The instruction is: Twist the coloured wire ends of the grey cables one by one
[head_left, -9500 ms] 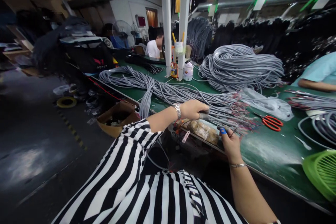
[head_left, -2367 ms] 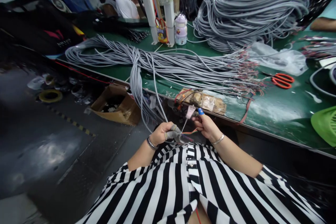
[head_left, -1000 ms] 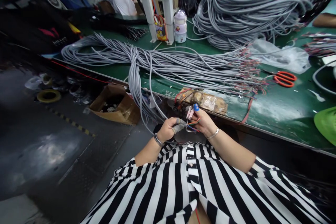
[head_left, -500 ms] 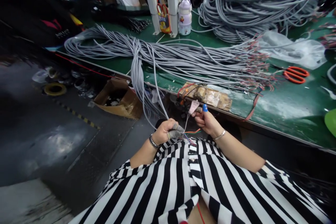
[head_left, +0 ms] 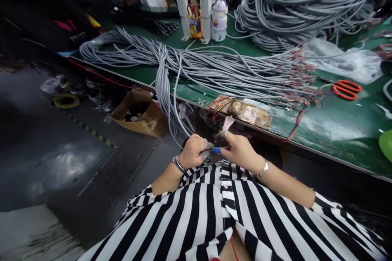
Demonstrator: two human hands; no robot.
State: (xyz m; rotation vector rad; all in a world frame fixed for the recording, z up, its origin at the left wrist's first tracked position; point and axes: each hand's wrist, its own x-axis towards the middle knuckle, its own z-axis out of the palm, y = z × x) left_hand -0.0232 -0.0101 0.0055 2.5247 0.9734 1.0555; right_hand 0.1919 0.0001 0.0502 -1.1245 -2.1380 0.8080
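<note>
Cables (head_left: 220, 71) are sprawling across the green desk (head_left: 330, 126) beside scissors (head_left: 347, 89). Below its edge, left hand (head_left: 191, 153) and right hand (head_left: 240, 151) are both pinching one loose cable (head_left: 180, 124) by its end, above a dark floor (head_left: 61, 151).

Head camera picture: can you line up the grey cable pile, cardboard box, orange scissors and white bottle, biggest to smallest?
1. grey cable pile, by far the largest.
2. cardboard box.
3. orange scissors and white bottle look about alike; the bottle stands farther away, so I won't rank them.
</note>
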